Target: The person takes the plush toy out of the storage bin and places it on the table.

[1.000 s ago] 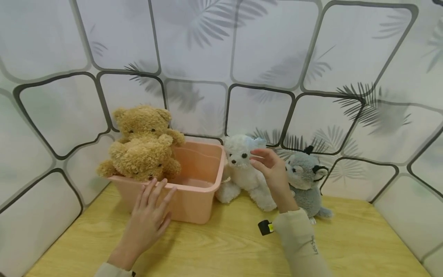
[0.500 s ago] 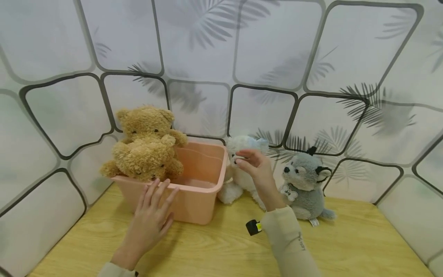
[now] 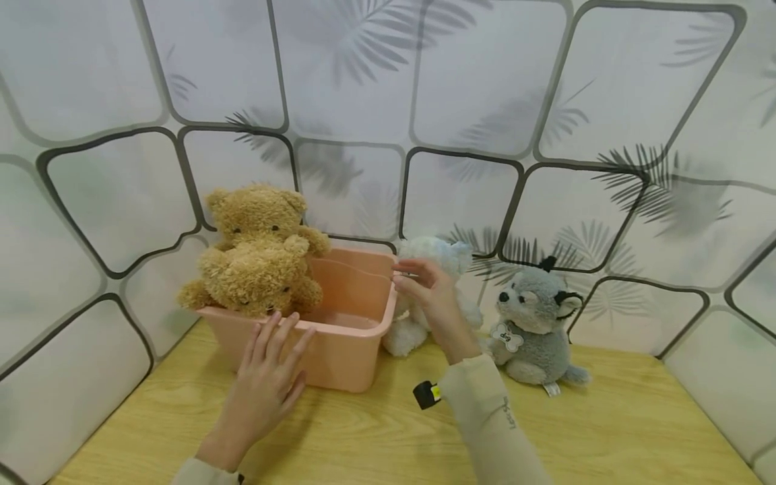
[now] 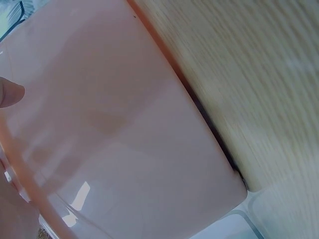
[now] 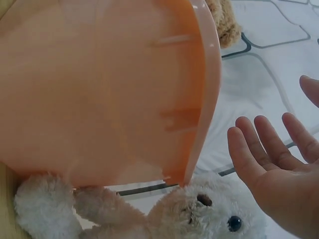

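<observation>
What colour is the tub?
The tub is peachy pink, clearest in the head view.

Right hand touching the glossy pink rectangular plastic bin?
Apart. The right wrist view shows it: the pale wall with dark curved lines is visible between the right hand and the pink bin.

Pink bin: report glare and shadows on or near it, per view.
Left wrist view: white glare on the pink bin, broad soft shadow across it; right wrist view: small highlights along the rim; head view: soft shadow on the table beside the left hand.
</observation>
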Tool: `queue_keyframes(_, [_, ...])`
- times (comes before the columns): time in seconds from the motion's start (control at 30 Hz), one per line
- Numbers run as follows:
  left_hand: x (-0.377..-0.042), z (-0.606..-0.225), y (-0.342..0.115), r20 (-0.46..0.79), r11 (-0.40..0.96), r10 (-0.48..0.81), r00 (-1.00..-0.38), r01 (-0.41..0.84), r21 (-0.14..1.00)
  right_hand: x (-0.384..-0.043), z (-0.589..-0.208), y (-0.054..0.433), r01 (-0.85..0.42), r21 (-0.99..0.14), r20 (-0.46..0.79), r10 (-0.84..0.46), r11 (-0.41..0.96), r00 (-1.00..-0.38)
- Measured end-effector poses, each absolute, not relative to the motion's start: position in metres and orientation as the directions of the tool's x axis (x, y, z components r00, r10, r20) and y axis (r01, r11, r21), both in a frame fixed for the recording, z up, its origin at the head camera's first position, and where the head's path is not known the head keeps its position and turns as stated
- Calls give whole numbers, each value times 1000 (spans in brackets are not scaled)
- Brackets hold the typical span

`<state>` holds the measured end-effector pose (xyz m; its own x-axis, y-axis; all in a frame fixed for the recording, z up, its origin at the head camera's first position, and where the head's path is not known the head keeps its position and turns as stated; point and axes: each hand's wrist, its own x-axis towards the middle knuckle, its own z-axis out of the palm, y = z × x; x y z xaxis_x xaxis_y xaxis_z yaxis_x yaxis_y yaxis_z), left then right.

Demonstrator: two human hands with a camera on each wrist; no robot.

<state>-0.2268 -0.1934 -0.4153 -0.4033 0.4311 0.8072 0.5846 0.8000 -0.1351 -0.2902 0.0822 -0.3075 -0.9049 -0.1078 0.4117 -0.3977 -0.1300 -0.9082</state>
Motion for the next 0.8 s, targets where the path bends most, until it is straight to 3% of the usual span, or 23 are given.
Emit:
queue_keyframes(0.5, [-228, -416, -194, 814, 797, 421, -399, 592, -122, -292, -298, 60, -324, -932, 351, -188, -164, -917])
queue_keyframes(0.8, [-228, -416, -193, 813, 798, 423, -399, 589, -127, -300, -288, 46, -317, -945, 326, -247, -75, -913])
